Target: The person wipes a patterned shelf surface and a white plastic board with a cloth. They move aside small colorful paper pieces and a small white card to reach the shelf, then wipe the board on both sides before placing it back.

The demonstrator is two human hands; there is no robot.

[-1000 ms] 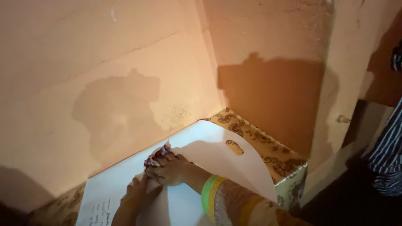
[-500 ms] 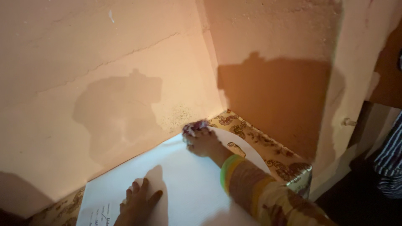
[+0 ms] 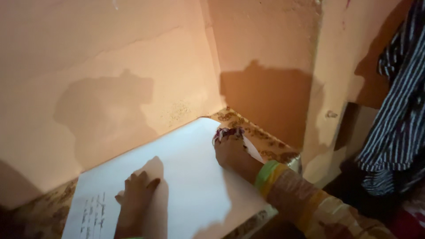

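1. Head view. Left hand lies flat, palm down, on the white board; fingers spread slightly apart, pointing toward the wall, clamped on nothing.
2. Right hand sits at the far right edge of the board, fingers curled together around a crumpled dark red and white cloth. The cloth sticks out past the fingertips on the wall side and touches the board's edge.
3. The board runs from under the left fingers to under the right fingers and lies on a surface with a brown and cream patterned cover, which shows just beyond the right fingertips.
4. Faint handwriting on the board, just left of the left wrist; too small to make out.
5. Right wrist carries green and yellow bangles, behind the fingers; a patterned sleeve follows.
6. A peach wall stands ahead of both sets of fingers, forming a corner beyond the right fingers.
7. A striped dark and white garment hangs well to the right of the right hand.
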